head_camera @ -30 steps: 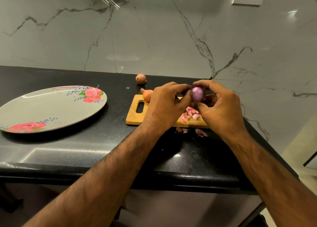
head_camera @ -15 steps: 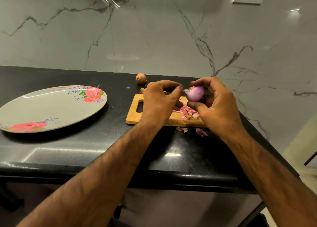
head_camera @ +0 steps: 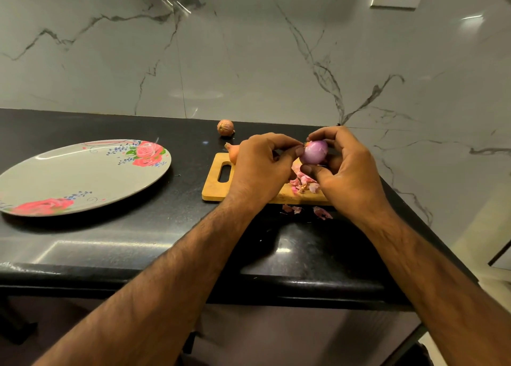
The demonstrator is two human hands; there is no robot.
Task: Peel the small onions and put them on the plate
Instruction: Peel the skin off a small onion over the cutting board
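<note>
A nearly bare purple onion [head_camera: 314,152] is held above the wooden cutting board [head_camera: 214,188]. My right hand [head_camera: 348,172] grips it between thumb and fingers. My left hand [head_camera: 262,166] pinches at the onion's left end, where a scrap of dry skin shows. An unpeeled onion [head_camera: 231,151] lies at the board's far left corner, partly behind my left hand. Another unpeeled onion [head_camera: 225,127] sits on the counter near the wall. The floral plate [head_camera: 55,180] lies at the left with nothing on it.
Pink peel scraps [head_camera: 302,182] lie on the board, and a few more peel scraps [head_camera: 320,213] lie on the black counter [head_camera: 166,227] just in front of it. The counter's front edge is near me; its right end slants off past the board.
My left hand drew away from the onion half a second ago and has come back to its left end. The right hand has turned the onion slightly and kept hold.
</note>
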